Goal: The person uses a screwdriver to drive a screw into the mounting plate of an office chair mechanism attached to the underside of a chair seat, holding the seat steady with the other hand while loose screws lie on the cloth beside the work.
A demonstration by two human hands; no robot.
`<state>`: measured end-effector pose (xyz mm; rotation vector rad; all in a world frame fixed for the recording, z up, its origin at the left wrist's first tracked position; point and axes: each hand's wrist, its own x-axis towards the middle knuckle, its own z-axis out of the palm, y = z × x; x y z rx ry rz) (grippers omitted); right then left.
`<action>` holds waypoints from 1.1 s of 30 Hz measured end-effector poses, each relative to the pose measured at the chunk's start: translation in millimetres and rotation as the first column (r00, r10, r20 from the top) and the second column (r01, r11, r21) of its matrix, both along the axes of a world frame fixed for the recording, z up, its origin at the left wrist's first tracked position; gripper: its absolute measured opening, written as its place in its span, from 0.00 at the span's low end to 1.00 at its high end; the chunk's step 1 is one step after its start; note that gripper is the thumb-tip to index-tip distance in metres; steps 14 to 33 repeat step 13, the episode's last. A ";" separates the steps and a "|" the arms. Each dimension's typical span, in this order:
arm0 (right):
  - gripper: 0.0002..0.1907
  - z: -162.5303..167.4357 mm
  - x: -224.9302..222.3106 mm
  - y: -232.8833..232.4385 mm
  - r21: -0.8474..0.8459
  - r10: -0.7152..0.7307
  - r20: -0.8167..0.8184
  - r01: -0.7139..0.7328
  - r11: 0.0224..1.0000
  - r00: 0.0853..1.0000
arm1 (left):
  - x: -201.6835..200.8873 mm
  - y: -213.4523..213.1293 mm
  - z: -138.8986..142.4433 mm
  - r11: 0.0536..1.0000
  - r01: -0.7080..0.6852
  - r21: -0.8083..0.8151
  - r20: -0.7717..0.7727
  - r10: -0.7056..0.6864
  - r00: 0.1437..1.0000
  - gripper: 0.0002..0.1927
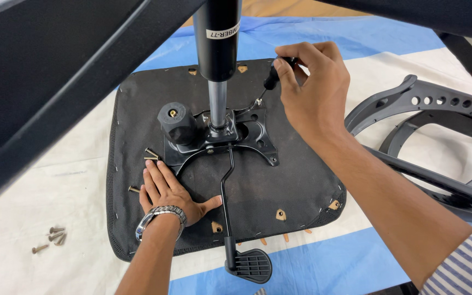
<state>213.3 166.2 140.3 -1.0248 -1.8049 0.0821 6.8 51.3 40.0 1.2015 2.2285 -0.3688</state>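
black screwdriver [271, 81] upright on plate [263, 143]

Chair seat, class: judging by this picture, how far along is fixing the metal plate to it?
Done: the metal plate lies on the upturned seat. In hand: the right hand works a screwdriver at the plate's far corner, while the left hand presses on the seat. Left: loose bolts beside the plate and more screws on the sheet.
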 end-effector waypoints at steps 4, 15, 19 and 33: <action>0.07 -1.2 0.1 2.2 -0.070 -0.021 0.029 0.023 0.997 0.999 | 0.4 -0.1 -2.3 1.000 0.006 0.004 -0.007 -0.006 1.000 0.84; 0.12 48.2 -23.3 -25.8 -0.100 -0.055 0.051 0.059 0.993 0.997 | 10.1 -2.1 34.6 1.000 0.008 0.009 0.002 -0.008 1.000 0.83; 0.12 48.2 -23.3 -25.8 -0.100 -0.055 0.051 0.059 0.993 0.997 | 10.1 -2.1 34.6 1.000 0.008 0.009 0.002 -0.008 1.000 0.83; 0.12 48.2 -23.3 -25.8 -0.100 -0.055 0.051 0.059 0.993 0.997 | 10.1 -2.1 34.6 1.000 0.008 0.009 0.002 -0.008 1.000 0.83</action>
